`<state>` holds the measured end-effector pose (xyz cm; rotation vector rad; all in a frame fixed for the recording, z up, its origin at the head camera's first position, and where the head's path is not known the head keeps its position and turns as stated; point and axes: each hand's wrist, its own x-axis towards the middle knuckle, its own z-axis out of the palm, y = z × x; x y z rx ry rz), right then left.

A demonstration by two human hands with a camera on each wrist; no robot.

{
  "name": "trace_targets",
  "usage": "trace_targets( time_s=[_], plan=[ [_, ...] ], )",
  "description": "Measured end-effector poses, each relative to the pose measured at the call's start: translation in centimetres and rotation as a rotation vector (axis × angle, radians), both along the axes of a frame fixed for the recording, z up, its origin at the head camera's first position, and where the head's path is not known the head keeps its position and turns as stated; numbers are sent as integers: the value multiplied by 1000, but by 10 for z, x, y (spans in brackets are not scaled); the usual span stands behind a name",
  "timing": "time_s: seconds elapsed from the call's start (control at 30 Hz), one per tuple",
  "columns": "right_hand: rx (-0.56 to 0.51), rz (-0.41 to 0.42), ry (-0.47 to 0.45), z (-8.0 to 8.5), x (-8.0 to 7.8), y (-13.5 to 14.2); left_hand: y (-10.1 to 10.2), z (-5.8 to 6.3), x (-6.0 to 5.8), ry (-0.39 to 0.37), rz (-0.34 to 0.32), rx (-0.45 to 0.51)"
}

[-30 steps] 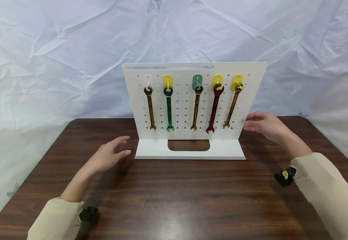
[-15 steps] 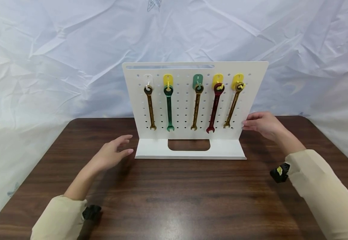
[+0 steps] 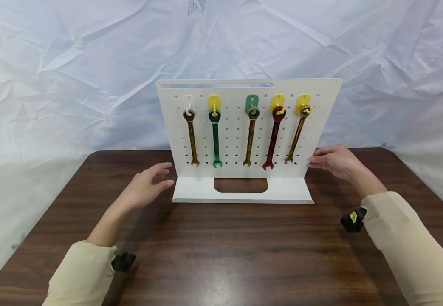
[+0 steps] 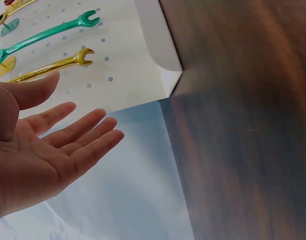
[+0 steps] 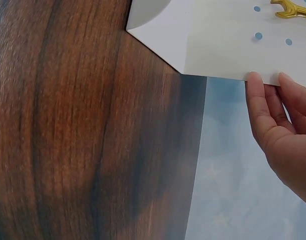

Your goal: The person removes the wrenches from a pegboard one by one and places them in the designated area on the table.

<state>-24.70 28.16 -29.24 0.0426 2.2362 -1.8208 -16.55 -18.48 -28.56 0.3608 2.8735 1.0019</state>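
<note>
A white pegboard stand (image 3: 221, 136) stands upright on the table. Several combination wrenches hang from its hooks: a gold wrench (image 3: 192, 138) at the left, a green wrench (image 3: 215, 138), another gold wrench (image 3: 249, 138), a red wrench (image 3: 273, 138), and a third gold wrench (image 3: 297, 135) at the right. My right hand (image 3: 337, 160) holds the board's right side edge low down; in the right wrist view its fingertips (image 5: 254, 77) meet that edge. Beside the left edge, my left hand (image 3: 145, 185) hovers with fingers spread and slightly bent, holding nothing.
The brown wooden table (image 3: 221, 246) extends in front of the stand and to both sides. Behind it hangs a wrinkled white sheet (image 3: 91, 85). A black wrist device (image 3: 353, 220) sits at the right sleeve, and a similar one (image 3: 123, 262) at the left.
My left hand has moved forward and right, closer to the board's left edge. My right hand has come slightly left onto the right edge. The wrenches hang as before.
</note>
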Motion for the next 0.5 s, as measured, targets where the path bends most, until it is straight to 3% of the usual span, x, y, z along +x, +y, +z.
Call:
trace_targets(
  time_s=[0.5],
  plan=[
    [44,-21,-12,-4,-1,1,10,15,-17,-3,43,54]
  ],
)
